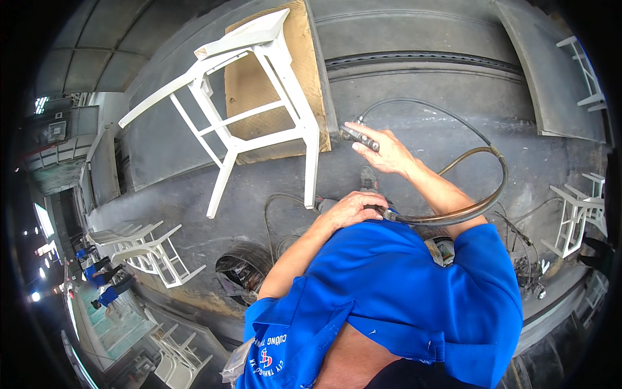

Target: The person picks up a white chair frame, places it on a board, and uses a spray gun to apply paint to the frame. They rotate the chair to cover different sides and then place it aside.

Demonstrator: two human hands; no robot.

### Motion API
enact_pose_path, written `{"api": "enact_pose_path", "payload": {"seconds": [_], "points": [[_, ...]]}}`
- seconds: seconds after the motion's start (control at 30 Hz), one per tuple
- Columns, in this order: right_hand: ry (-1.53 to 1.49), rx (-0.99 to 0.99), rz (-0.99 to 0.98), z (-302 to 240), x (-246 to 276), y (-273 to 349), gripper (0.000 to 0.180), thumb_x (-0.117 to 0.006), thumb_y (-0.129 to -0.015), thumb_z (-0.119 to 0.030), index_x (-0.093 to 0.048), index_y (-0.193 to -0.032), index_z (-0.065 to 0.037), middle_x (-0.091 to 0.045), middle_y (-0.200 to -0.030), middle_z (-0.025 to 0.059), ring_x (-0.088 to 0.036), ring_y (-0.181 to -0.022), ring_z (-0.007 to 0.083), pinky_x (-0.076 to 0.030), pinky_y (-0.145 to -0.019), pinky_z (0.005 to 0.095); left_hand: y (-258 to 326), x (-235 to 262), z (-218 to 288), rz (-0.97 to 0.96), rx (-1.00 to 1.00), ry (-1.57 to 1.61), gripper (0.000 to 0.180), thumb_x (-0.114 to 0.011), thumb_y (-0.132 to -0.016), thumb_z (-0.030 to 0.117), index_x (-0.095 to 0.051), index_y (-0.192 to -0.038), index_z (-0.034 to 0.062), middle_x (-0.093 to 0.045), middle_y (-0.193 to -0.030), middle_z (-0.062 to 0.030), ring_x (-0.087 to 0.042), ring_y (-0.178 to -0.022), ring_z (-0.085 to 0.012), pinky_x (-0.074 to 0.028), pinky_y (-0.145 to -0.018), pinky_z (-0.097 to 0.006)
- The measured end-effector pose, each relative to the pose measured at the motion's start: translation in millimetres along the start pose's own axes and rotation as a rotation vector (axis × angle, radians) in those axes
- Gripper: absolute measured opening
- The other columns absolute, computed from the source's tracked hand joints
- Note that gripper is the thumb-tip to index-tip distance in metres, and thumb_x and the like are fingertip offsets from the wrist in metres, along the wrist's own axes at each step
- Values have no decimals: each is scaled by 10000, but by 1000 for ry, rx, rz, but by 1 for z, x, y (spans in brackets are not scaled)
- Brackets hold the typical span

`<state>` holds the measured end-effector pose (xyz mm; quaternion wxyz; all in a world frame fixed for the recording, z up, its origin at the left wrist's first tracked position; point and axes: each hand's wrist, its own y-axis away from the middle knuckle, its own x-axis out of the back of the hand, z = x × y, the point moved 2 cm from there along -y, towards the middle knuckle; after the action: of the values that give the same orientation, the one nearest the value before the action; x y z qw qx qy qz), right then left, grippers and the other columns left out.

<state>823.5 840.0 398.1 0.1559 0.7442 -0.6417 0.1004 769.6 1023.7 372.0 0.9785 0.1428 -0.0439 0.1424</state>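
A white wooden chair frame (272,133) lies tipped over on a brown cardboard sheet (249,91), its legs pointing toward me. Just right of the chair, my right hand (387,154) is closed around a grey metal spray gun (360,137), with its front end pointing left; the fingers partly cover it. A thin dark hose (424,102) runs off from beside the gun and curves round to the right. Against my waist, my left hand (353,211) is closed on the end of a thicker hose (476,207), whose fitting is partly hidden by the fingers.
A dark bucket (243,267) stands on the floor at lower left. White chairs (155,253) stand left, and more chairs (573,217) right. Hoses and fittings (528,272) lie at right. A slotted floor channel (421,58) runs beyond. Co-workers in blue (103,285) are far left.
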Motion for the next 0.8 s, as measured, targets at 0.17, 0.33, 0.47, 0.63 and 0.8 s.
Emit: {"api": "enact_pose_path", "payload": {"seconds": [0.17, 0.33, 0.47, 0.63, 0.8], "points": [[-36, 123, 99, -29, 16, -23, 528, -676, -984, -227, -538, -1491, -172, -680, -1314, 198, -674, -1206, 347, -530, -989, 412, 5, 2, -1, 12, -13, 6, 368, -727, -865, 16, -687, -1227, 70, -681, -1307, -127, -655, -1193, -309, -517, -1021, -393], [-73, 262, 268, -60, 36, -37, 487, -682, -986, -197, -573, -1459, -150, -736, -1207, 162, -742, -1048, 268, -565, -904, 369, 11, 3, -7, 4, -31, 56, 363, -735, -870, 39, -687, -1228, 72, -684, -1300, -124, -649, -1205, -306, -513, -1028, -394], [-68, 328, 324, -66, 39, -40, 488, -679, -986, -190, -572, -1460, -146, -739, -1195, 165, -740, -1051, 257, -565, -897, 359, 15, 4, -11, -1, -26, 42, 357, -741, -875, 71, -691, -1229, 81, -684, -1304, -124, -642, -1223, -312, -508, -1035, -400], [-32, 243, 227, -50, 28, -30, 497, -679, -983, -197, -566, -1466, -168, -732, -1201, 182, -722, -1109, 313, -558, -928, 391, 18, 8, -12, -18, -18, 19, 356, -748, -879, 129, -696, -1228, 86, -677, -1324, -128, -636, -1235, -327, -506, -1040, -414], [21, -40, 33, -33, 12, 1, 502, -662, -991, -266, -551, -1476, -202, -712, -1208, 227, -680, -1146, 421, -544, -956, 448, 24, 11, -11, -12, -14, 9, 360, -744, -877, 139, -697, -1231, 87, -676, -1325, -132, -636, -1236, -334, -506, -1040, -419]]}}
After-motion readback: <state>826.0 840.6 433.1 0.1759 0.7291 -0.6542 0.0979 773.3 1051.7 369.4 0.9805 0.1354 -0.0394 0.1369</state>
